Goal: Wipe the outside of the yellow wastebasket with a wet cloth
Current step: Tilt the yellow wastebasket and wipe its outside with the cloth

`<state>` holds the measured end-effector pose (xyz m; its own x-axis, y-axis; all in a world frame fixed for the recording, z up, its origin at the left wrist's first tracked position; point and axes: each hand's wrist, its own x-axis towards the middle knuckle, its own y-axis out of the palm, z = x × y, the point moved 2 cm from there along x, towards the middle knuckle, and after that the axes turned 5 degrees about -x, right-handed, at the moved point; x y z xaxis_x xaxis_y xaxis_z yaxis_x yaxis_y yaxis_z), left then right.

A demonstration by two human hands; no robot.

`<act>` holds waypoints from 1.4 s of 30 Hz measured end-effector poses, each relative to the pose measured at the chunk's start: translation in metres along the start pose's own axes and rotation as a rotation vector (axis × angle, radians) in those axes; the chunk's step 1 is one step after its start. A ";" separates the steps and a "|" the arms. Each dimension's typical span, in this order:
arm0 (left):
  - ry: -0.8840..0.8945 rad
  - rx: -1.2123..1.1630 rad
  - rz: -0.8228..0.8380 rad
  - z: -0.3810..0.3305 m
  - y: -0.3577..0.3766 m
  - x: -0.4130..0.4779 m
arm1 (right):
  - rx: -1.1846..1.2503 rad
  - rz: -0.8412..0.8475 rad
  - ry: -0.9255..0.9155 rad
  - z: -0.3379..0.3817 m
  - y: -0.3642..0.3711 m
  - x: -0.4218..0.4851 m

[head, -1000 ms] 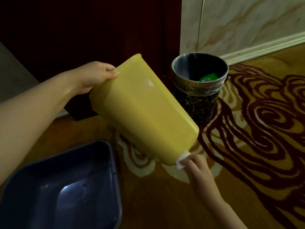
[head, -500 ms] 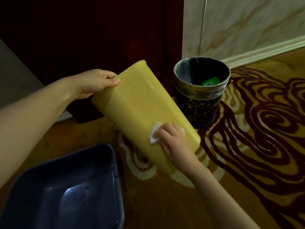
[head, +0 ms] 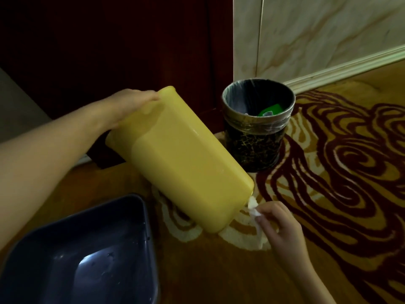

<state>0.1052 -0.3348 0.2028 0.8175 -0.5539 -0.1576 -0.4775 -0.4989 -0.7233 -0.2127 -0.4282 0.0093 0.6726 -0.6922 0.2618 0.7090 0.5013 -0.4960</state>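
I held the tall yellow plastic wastebasket (head: pixel 182 159) tilted over the patterned brown carpet (head: pixel 328 194), its mouth end up in my left hand (head: pixel 131 104) and its closed base slanting down toward my right hand (head: pixel 280 224). My left grip was clamped on the rim, fingers curled over the edge; how far they reached inside I could not tell. My right grip was pinched together on the small white wet cloth (head: pixel 318 206), which touched the base corner just above that grip. The dark blue rectangular plastic basin (head: pixel 140 216) lay below my left forearm, its near rim just under the basket's lower side. Beyond the basket, away from both grips, stood the dark round bin with a clear liner (head: pixel 256 148), close to the yellow wall but apart from it. As I judged it, the danger lay in the one-handed hold: a wet, smooth rim could slide in my left grip if I pressed hard with the cloth at the far end, and the basket could then swing into the basin or knock the lined bin. The cloth was also small and held only by fingertips, so a firm stroke might pull it free.
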 end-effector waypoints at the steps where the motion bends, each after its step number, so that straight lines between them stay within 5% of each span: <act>1: 0.009 0.092 -0.039 -0.004 0.009 -0.001 | 0.021 -0.006 -0.002 0.005 -0.001 0.003; 5: 0.174 0.190 -0.111 -0.030 0.035 0.002 | 0.060 -0.028 0.007 0.016 -0.006 0.011; 9: 0.133 -0.113 0.153 -0.036 0.028 -0.007 | 0.141 -0.150 0.120 0.020 -0.023 0.025; 15: 0.288 -0.264 0.324 -0.006 -0.003 -0.033 | 0.169 -0.237 0.139 0.044 -0.029 0.083; 24: 0.076 -0.255 0.483 0.066 -0.009 -0.052 | 0.169 -0.093 0.025 0.079 0.056 0.095; 28: 0.042 -0.150 0.470 0.049 -0.006 -0.059 | 0.149 -0.020 -0.003 0.084 0.083 0.072; 30: 0.067 -0.055 0.335 0.036 0.007 -0.060 | 0.119 -0.019 -0.009 0.087 0.089 0.063; 33: 0.051 -0.074 0.214 0.027 0.022 -0.066 | 0.158 -0.175 0.011 0.104 0.088 0.065; 38: 0.081 -0.008 0.152 0.020 0.028 -0.070 | 0.112 -0.195 -0.218 0.151 0.111 0.091; 42: 0.095 0.056 0.167 0.022 0.026 -0.072 | -0.023 -0.246 -0.167 0.099 0.113 0.073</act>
<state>0.0412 -0.2936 0.1806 0.6933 -0.6875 -0.2160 -0.5827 -0.3583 -0.7295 -0.0618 -0.3704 0.0545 0.5084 -0.6954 0.5079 0.8511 0.3161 -0.4192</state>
